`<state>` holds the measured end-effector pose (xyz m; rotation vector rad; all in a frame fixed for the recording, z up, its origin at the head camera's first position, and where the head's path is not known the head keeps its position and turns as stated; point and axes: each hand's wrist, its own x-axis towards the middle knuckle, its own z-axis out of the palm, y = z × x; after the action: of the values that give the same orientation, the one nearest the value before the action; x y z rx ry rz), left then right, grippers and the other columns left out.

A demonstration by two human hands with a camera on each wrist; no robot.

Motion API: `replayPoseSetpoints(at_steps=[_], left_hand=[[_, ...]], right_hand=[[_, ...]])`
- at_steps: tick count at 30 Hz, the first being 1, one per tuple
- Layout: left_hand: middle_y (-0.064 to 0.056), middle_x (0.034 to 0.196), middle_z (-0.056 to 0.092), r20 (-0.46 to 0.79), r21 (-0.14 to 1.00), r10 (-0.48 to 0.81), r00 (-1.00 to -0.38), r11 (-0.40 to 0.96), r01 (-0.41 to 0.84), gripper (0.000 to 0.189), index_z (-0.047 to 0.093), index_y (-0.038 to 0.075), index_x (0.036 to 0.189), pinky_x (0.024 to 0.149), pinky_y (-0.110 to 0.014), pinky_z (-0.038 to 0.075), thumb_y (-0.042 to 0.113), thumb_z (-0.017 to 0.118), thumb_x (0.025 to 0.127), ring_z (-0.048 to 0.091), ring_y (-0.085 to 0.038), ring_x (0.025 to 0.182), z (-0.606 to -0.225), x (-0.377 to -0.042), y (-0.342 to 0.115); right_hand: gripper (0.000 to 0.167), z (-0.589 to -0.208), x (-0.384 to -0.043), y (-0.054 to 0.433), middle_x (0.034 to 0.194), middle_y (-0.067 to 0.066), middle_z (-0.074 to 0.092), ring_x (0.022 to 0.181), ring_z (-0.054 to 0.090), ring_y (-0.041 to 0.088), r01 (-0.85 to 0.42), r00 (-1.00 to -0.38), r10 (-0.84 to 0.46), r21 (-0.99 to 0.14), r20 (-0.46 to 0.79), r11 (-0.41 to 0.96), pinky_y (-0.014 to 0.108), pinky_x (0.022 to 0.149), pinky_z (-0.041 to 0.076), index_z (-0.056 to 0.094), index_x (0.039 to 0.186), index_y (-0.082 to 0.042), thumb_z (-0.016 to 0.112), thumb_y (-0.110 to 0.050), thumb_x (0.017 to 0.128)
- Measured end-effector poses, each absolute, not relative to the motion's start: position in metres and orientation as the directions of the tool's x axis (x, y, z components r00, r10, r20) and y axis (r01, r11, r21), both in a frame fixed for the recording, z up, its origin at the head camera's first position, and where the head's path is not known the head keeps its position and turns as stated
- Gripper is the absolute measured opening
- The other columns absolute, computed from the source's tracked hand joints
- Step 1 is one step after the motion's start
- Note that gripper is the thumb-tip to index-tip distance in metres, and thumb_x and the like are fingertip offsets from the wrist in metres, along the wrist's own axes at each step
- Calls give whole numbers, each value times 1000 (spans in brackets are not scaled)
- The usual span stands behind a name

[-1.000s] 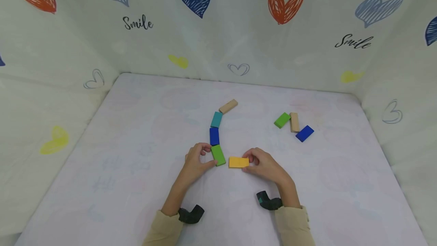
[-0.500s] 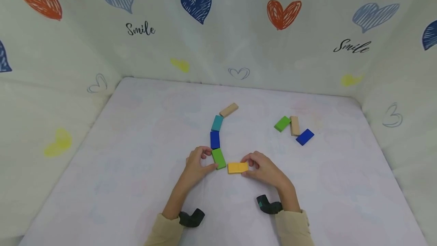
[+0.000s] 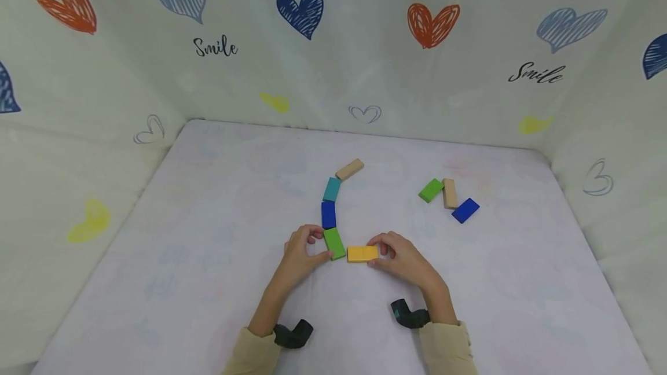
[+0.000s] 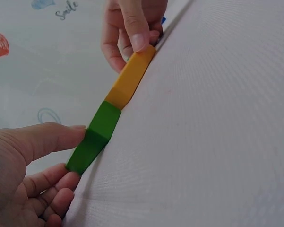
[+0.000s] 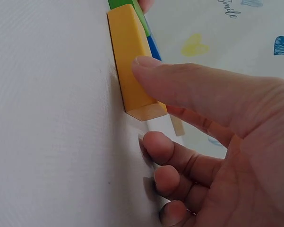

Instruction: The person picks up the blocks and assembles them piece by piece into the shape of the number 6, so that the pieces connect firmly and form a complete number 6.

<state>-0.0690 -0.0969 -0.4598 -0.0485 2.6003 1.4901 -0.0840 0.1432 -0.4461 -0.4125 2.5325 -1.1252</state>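
Note:
My left hand [image 3: 299,254] holds a green block [image 3: 334,243] by its ends, thumb at the near end and fingertips at the far end. My right hand [image 3: 405,256] pinches a yellow-orange block [image 3: 359,254] at its right end, between thumb and index finger. The yellow block lies crosswise, its left end right beside the near end of the green one. From the green block a curved row runs away from me: a blue block [image 3: 328,214], a teal block [image 3: 331,189] and a plain wooden block [image 3: 350,169]. All lie flat, end to end.
To the right on the white-covered table [image 3: 198,201] lie three more blocks close together: a green one [image 3: 431,190], a plain wooden one [image 3: 450,194] and a blue one [image 3: 465,210]. A cloth wall with printed hearts [image 3: 333,62] rises behind the table's far edge.
My right hand has slid the yellow block slightly left, narrowing the gap to the green block. My left hand keeps its hold. The head view has tilted up a little.

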Motion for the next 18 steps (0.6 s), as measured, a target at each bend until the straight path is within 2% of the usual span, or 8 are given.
replayPoseSetpoints(at_steps=[18], left_hand=[[0, 104, 55, -136, 856, 43, -990, 508, -95, 45, 53, 13, 115, 88, -40, 28, 21, 74, 76, 44, -17, 99, -460, -69, -97]], right_hand=[[30, -444, -83, 144, 81, 1, 48, 74, 43, 14, -115, -900, -391, -763, -191, 637, 22, 63, 36, 62, 106, -14, 73, -20, 79]])
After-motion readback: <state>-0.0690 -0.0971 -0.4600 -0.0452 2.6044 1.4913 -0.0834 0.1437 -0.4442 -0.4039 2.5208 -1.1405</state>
